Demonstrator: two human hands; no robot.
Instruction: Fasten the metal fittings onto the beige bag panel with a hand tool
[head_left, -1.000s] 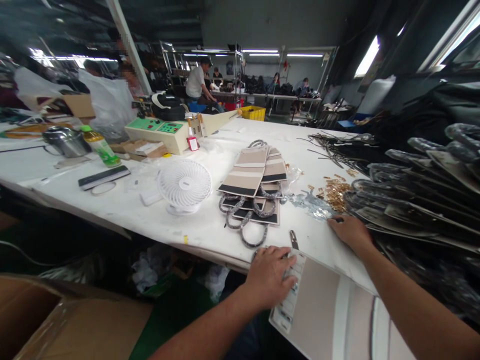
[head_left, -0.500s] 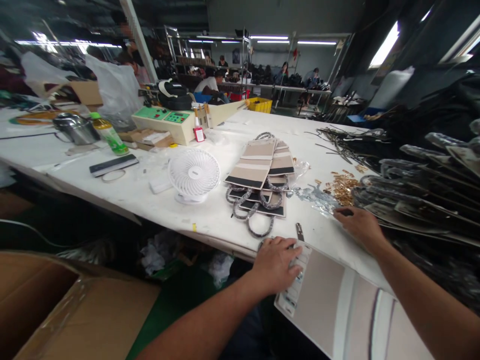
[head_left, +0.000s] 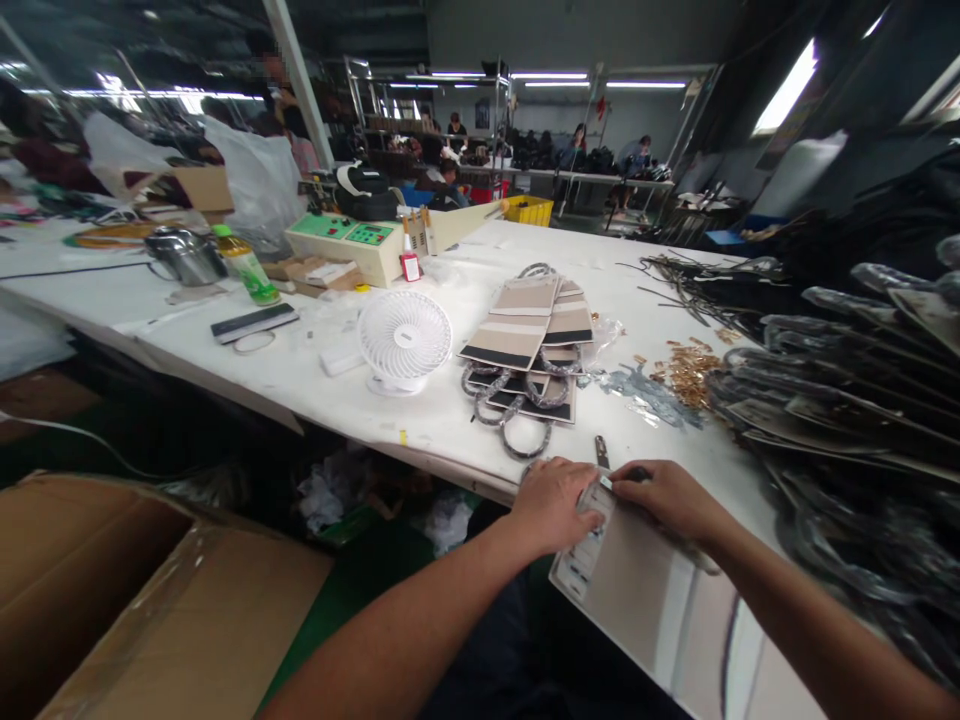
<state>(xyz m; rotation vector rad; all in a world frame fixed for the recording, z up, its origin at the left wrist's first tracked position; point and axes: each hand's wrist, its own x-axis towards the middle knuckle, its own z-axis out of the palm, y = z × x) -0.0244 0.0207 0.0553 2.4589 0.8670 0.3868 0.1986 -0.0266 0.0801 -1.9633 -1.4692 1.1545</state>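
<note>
A beige panel (head_left: 634,570) with pale stripes lies over the table's near edge, with a transparent strip (head_left: 581,570) bearing small printed shapes along its left end. My left hand (head_left: 555,503) rests on that strip, thumb apart from the fingers. At the panel's upper corner, my right hand (head_left: 671,500) pinches a small dark object (head_left: 637,473), mostly hidden by the fingers; its kind is unclear. The fingertips of both hands are close together. Just beyond them lies a narrow metal piece (head_left: 602,452) with holes.
Striped panels with wrapped handles (head_left: 514,335) are stacked ahead, beside a white fan (head_left: 405,338). Gold metal pieces (head_left: 688,368) and silver pieces (head_left: 645,393) lie to the right, near a tall pile of wrapped handles (head_left: 825,400). A cardboard box (head_left: 202,610) stands lower left.
My right hand has moved left and nearer, from beside the metal pieces to the panel's upper corner, carrying the dark object. My left hand stays on the strip. The view has shifted slightly.
</note>
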